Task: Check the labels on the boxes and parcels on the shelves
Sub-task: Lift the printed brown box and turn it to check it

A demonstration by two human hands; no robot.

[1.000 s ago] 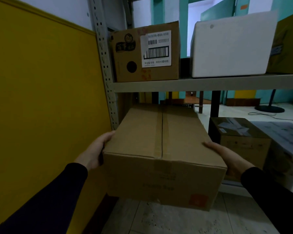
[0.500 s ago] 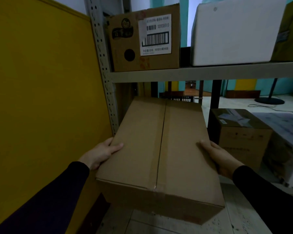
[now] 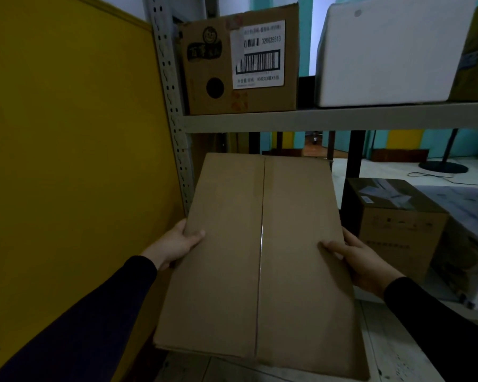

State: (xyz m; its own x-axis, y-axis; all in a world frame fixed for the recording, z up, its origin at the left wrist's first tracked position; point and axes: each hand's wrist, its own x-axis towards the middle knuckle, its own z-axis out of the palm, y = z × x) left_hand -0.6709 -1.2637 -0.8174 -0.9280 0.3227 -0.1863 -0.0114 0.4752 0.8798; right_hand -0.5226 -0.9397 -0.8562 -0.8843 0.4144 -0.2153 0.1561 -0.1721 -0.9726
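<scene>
Shelf (image 3: 342, 121), yellow wall (image 3: 66, 161), pale floor (image 3: 384, 172)

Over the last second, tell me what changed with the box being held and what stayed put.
The taped cardboard box has been tipped: its front face, visible a second ago, is now out of sight and only its top shows. The left hand and right hand shifted from the sides to put thumbs on top, never letting go. The barcode-labelled box and white box on the upper shelf did not move.

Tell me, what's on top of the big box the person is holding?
Nothing rests on the held cardboard box: just a taped seam, with the left hand's thumb and the right hand's fingers at its edges. No label shows; its underside is hidden.
</scene>
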